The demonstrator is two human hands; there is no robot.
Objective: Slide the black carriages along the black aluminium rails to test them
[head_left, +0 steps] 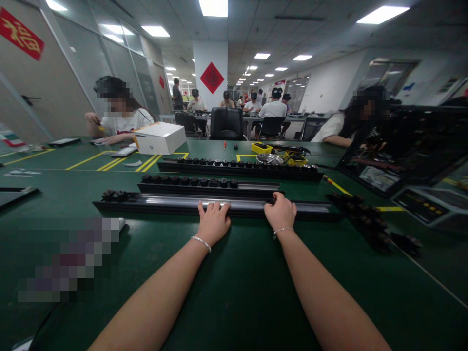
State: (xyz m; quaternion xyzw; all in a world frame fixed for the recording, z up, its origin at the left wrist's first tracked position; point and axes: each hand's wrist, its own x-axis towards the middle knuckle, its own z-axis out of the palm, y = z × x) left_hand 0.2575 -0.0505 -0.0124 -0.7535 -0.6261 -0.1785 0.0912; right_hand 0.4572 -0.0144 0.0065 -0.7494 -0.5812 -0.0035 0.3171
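A long black rail (168, 200) with a shiny channel lies across the green table in front of me. My left hand (214, 222) rests on its middle, fingers spread over the near edge and channel. Farther right, my right hand (281, 212) is closed at the rail, pinching a small black part (273, 200) mostly hidden by the fingers. Several dark knob-like pieces (114, 195) sit at the rail's left end. Behind it, a second rail (259, 186) carries a row of round black pieces (193, 181), and a third filled rail (237, 169) lies beyond.
Clusters of black parts (369, 219) lie to the right, near a grey device (433, 207) and a large dark open case (398, 151). A white box (161, 138) and yellow trays (261, 148) stand at the back. A blurred-out object (73, 263) lies left. Co-workers sit at both sides.
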